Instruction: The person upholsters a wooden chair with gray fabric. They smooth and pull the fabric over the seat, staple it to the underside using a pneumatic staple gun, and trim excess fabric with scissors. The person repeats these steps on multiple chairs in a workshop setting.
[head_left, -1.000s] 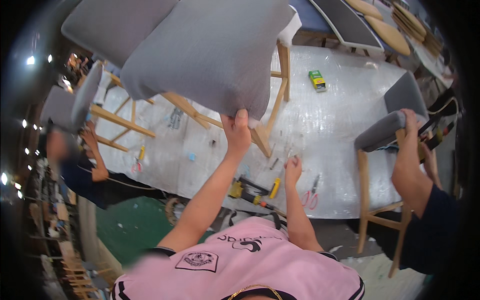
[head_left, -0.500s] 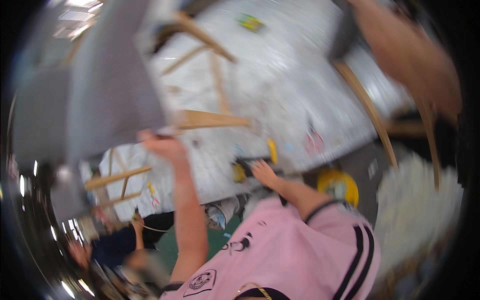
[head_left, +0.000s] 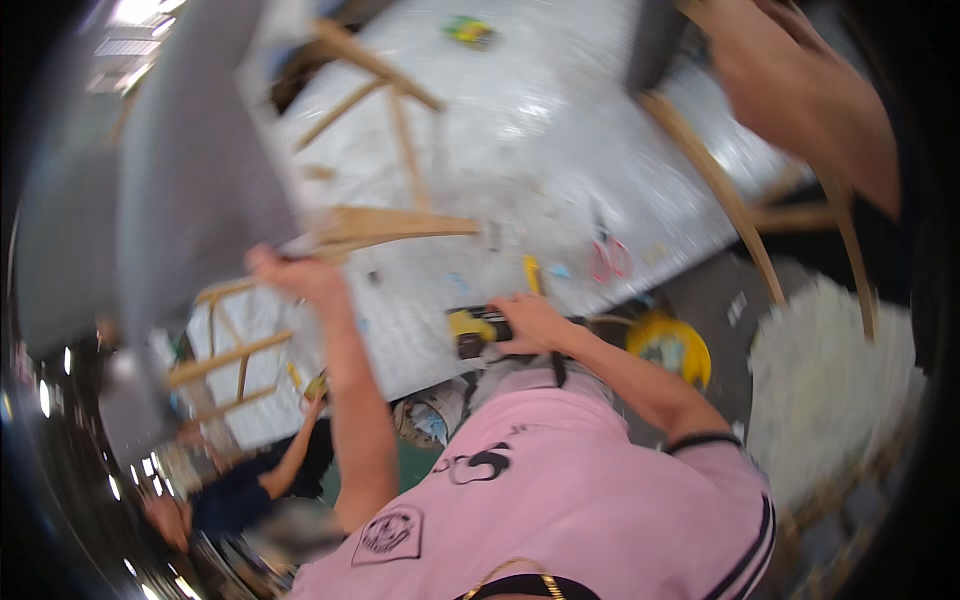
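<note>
Left hand (head_left: 295, 275): raised, fingers closed on the lower edge of the grey upholstered chair (head_left: 190, 190), where seat meets wooden frame; holds it tipped up off the tabletop (head_left: 560, 150), legs pointing away across the surface
Right hand (head_left: 530, 322): lowered to the near tabletop edge, wrapped over a yellow-and-black power drill (head_left: 478, 330); the grip looks closed, though blur hides the fingertips
Grey upholstered chair: largest item, fills upper left of the view, tilted, pale wooden legs (head_left: 390, 225) and stretchers exposed
Tabletop: white, glossy, scuffed; carries the loose items below
Second chair (head_left: 720, 180): upper right, curved wooden legs, handled by another person's arm (head_left: 800, 90)
Yellow round object (head_left: 672, 348): below the tabletop edge, right of the drill; kind unclear
Red-handled pliers (head_left: 608, 258): lying flat, right of the drill
Small green-and-yellow item (head_left: 470, 32): far end

Step judged: chair steadied underside-out while the tool is taken up. Next move calls for a firm left-hand hold and bringing the drill to the frame
</note>
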